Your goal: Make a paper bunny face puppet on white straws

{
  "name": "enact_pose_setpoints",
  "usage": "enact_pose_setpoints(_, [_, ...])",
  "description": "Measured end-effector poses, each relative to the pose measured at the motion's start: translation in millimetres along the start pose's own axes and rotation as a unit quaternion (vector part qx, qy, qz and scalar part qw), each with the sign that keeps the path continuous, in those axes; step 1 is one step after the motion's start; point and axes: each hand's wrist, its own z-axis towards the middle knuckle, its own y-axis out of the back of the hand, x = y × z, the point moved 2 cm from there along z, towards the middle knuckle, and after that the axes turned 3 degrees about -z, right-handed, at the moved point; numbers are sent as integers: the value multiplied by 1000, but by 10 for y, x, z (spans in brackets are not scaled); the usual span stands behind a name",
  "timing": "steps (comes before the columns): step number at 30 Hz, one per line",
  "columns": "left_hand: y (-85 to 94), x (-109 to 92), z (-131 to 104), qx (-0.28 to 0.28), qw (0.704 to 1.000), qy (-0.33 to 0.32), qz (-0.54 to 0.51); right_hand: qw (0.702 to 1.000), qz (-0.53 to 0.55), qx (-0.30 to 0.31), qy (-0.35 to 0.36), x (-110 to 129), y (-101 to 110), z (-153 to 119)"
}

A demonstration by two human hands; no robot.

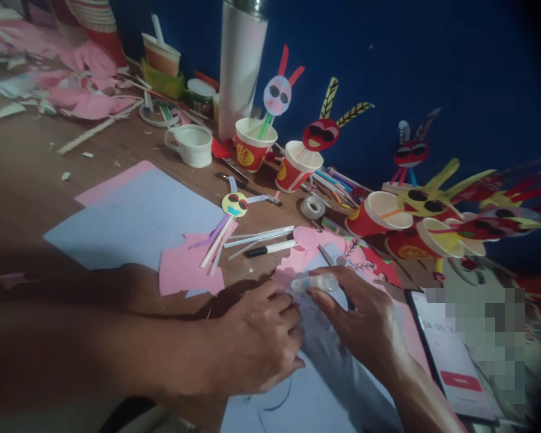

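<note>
My right hand [369, 319] grips a small clear plastic tube [315, 282] between thumb and fingers; its exact kind is unclear. Close beside it, my left hand [264, 337] is closed, its fingers curled in, and whatever they hold is hidden. Both hands are over a light blue paper sheet [315, 397] with a curved dark line drawn on it. Just beyond my hands lie pink paper scraps [288, 264], scissors [327, 255] partly covered, and a black-and-white marker [270, 248].
A yellow face puppet [234, 205] on paper strips lies near a blue sheet [139, 216]. Behind are red paper cups [252, 159] with face puppets, a tape roll [313, 207], a white mug [192, 147] and a tall flask [241, 72]. A phone [451, 355] lies at right.
</note>
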Motion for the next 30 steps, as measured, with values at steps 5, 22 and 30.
enact_pose_setpoints(5, [18, -1, 0, 5, 1000, 2, 1, 1000, -13, -3, 19, 23, 14, -5])
enact_pose_setpoints(22, [16, 85, 25, -50, 998, -16, -19, 1000, -16, -7, 4, 12, -49, -33])
enact_pose_setpoints(30, [408, 415, 132, -200, 975, -27, -91, 999, -25, -30, 24, -23, -68, -46])
